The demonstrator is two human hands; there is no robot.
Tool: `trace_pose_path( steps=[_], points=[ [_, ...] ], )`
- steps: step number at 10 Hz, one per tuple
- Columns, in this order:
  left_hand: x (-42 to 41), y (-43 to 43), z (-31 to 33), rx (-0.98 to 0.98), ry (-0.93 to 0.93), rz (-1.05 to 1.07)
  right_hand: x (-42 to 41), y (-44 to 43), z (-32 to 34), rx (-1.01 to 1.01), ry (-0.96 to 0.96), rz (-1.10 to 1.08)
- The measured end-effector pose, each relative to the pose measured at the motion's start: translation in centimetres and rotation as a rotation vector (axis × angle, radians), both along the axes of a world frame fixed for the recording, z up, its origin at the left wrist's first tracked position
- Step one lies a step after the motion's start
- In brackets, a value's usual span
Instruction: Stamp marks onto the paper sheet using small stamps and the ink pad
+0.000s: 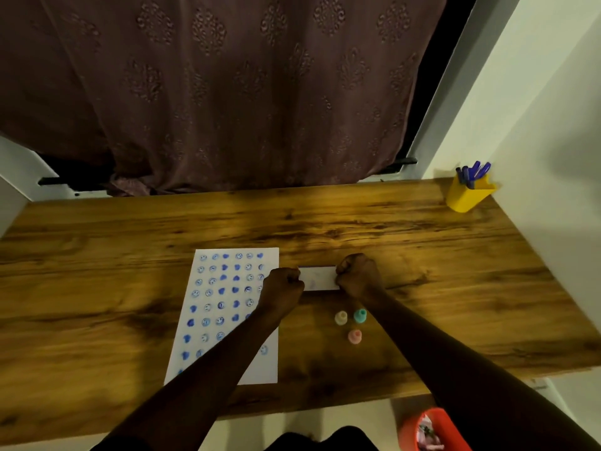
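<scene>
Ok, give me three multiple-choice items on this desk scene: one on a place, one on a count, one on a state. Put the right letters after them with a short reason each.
1. Where does the yellow pen holder stand on the wooden desk?
A. far right corner
B. near left corner
C. on the paper sheet

2. How many small stamps stand loose beside the right forearm?
A. one
B. three
C. five

3. What are the two hands doing?
A. resting flat on the desk
B. both closed on the ends of the white ink pad case
C. each lifting a stamp

Answers: 1 A, it sits at the far right by the wall. 2 B, a cream stamp, a teal stamp and a pink stamp. 3 B, left hand and right hand grip opposite ends.
</scene>
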State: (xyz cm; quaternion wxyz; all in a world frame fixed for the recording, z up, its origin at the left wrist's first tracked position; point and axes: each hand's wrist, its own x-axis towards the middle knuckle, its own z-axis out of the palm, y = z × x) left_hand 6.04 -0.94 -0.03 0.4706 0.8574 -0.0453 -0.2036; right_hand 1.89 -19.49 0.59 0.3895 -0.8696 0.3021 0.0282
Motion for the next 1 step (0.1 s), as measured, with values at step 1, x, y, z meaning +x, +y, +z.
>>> trace_pose_path(
  steps=[1],
  points=[
    [0.48, 1.00, 1.05, -0.016, -0.032, -0.033, -0.02, 0.36, 0.36, -0.132, 0.022, 0.053]
  ],
)
